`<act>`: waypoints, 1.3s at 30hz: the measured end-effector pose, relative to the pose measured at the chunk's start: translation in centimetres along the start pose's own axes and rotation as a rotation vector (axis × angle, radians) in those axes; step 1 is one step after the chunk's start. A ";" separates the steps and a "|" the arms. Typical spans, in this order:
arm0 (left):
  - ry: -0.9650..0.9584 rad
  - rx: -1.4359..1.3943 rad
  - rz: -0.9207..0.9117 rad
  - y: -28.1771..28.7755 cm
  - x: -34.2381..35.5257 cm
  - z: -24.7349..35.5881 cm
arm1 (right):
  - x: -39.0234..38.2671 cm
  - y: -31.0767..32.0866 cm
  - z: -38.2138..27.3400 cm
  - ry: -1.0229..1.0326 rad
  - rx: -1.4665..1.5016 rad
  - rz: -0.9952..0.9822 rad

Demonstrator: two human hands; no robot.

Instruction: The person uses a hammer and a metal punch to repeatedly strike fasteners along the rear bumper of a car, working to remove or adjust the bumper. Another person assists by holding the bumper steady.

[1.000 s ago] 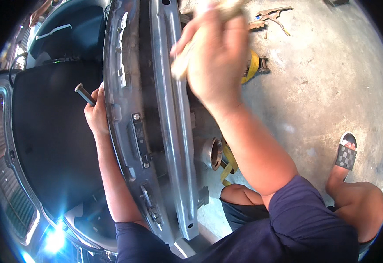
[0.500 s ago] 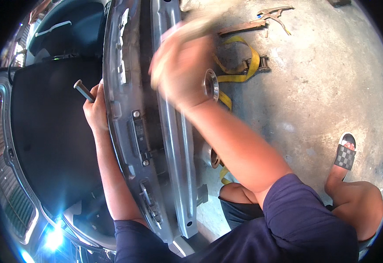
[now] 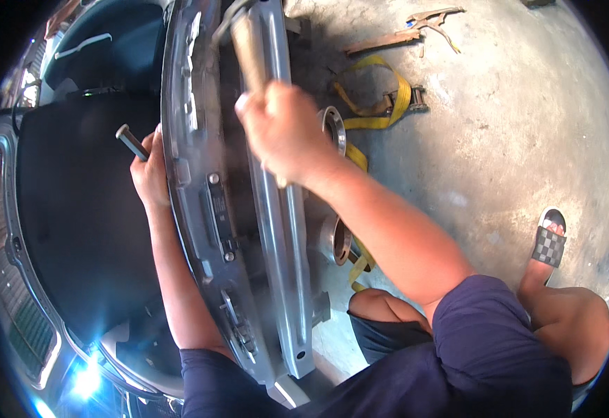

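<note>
My right hand grips the wooden handle of a hammer whose blurred head is down near the top of a long grey metal car panel. My left hand is closed around a short dark metal bar, held against the inner left edge of the panel. The panel runs from the top of the view to the bottom, above the dark open car boot.
A yellow ratchet strap, two metal rings, and pliers with a wooden stick lie on the concrete floor. My foot in a checkered sandal rests at right. A bright light glare sits at lower left.
My right hand swung down and leftward with the hammer, from raised over the floor side to over the panel. My left hand stayed in place with the bar.
</note>
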State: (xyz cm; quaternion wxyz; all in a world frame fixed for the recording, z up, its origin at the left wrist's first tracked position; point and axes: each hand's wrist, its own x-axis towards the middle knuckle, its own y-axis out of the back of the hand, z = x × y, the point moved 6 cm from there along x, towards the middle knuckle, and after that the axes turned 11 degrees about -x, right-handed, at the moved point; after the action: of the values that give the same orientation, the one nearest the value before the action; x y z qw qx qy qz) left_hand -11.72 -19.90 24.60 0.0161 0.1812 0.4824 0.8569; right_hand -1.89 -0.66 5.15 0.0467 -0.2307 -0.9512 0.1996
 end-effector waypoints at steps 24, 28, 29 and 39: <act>0.121 -0.006 -0.012 -0.5 -0.5 0.8 | -1.3 2.7 -1.5 0.030 0.255 -0.012; 0.021 0.079 0.034 -1.9 -0.4 2.7 | -2.1 5.1 -3.1 0.256 0.905 0.574; 0.015 0.063 0.011 -2.2 0.4 3.0 | -1.9 0.0 -0.9 0.127 0.530 0.266; -0.033 0.076 -0.019 -1.4 0.6 1.9 | -0.9 -1.3 -1.0 0.062 0.445 0.217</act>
State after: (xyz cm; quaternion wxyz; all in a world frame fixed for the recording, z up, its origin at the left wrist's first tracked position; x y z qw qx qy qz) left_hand -11.88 -17.48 24.54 0.0254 0.1910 0.5161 0.8346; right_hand -1.48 -1.81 6.60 0.1040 -0.3215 -0.8516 0.4008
